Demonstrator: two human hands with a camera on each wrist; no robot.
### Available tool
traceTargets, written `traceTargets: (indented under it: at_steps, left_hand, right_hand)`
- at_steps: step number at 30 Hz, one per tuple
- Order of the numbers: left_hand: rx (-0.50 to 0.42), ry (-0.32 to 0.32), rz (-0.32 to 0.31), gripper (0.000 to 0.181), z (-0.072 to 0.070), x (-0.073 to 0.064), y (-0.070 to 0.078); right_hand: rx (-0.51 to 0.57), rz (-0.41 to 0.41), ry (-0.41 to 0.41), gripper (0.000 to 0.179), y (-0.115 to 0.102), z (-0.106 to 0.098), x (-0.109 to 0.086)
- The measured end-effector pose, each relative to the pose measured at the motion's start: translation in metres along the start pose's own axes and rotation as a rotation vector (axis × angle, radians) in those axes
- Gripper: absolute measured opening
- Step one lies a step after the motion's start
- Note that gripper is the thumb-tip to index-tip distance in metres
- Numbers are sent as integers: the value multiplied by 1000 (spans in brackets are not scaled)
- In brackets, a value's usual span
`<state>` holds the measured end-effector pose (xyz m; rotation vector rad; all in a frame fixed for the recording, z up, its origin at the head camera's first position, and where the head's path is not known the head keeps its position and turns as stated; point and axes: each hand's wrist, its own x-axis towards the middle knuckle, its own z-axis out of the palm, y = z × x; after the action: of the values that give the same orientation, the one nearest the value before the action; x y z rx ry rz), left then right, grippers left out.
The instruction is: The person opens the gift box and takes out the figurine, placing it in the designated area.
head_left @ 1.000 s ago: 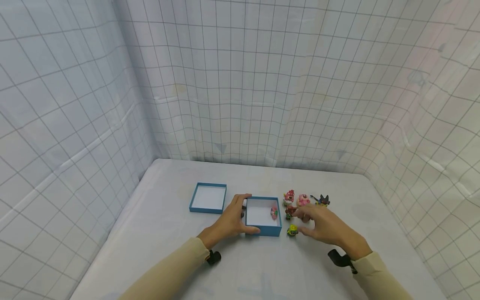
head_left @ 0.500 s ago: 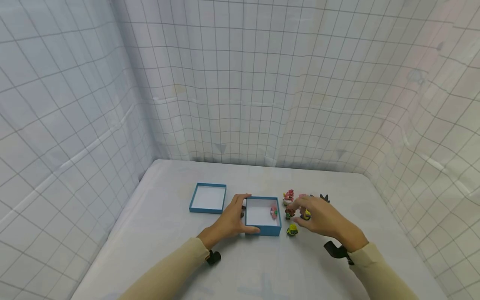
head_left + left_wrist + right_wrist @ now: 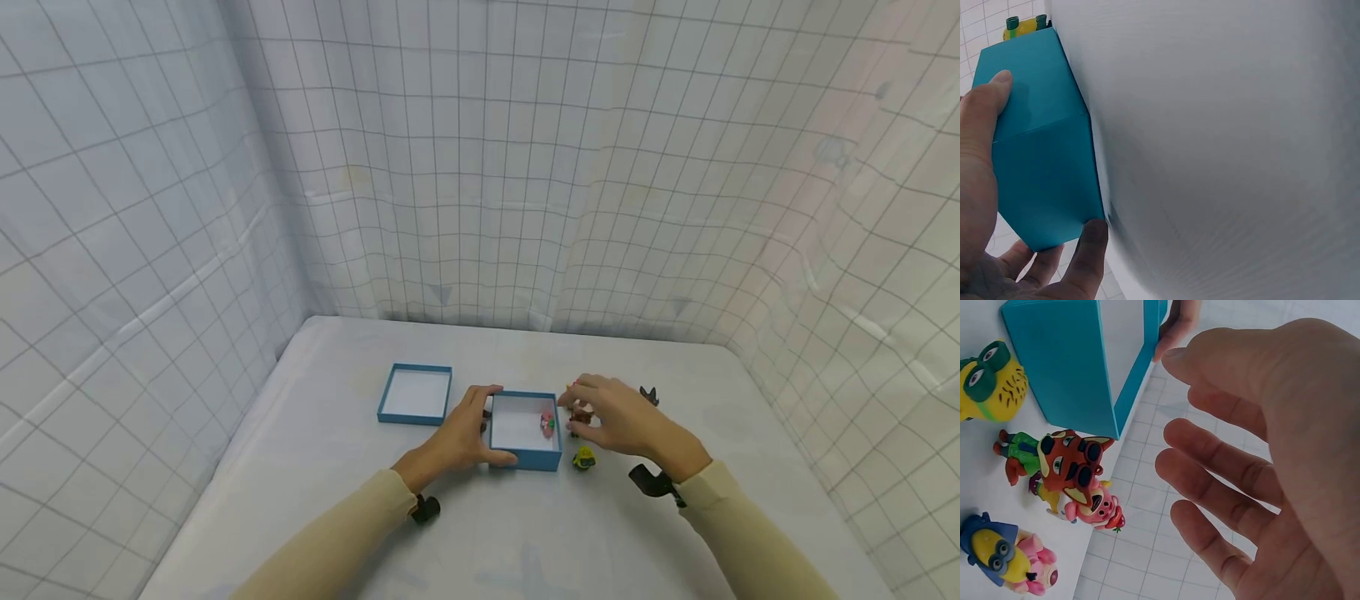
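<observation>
My left hand (image 3: pixel 459 437) grips an open blue box (image 3: pixel 536 461), thumb on the front wall and fingers at the far side. In the left wrist view, its fingertips (image 3: pixel 1088 237) meet the box's lower corner. A small pink figurine (image 3: pixel 547 423) lies inside by the right wall. My right hand (image 3: pixel 618 417) hovers just right of the box, above a fox figurine (image 3: pixel 1063 462) in green. The right wrist view shows its fingers spread with nothing between them. Close by are a yellow figurine with green goggles (image 3: pixel 1000 390) and a pink bear with a strawberry (image 3: pixel 1102 511).
A shallow blue lid (image 3: pixel 416 393) lies inside up, left of the box. Further right stand a yellow figurine in a blue hood (image 3: pixel 991 550), another pink figurine (image 3: pixel 1041 565) and a dark-eared figure (image 3: pixel 649 397). Gridded white curtains (image 3: pixel 480 208) enclose the white table (image 3: pixel 525 533).
My right hand has shifted left and a little away from me, over the fox figurine and closer to the box. The left hand and the box stay in place.
</observation>
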<state>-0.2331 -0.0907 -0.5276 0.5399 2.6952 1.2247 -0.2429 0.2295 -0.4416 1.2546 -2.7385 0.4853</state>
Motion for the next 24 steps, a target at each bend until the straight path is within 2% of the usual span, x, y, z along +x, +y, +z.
traceTargets:
  at_steps: [11,17,24]
  left_hand:
    - [3,2,5,123,0,1,2]
    - [16,0,3,122,-1,1,2]
    - [10,2,13,122,-1,1,1]
  right_hand:
    - [-70,-5,-27,30,0,5,24]
    - [-80,-12,-74,31,-2,12,37]
    - [-93,37,-148,34,-5,19,47]
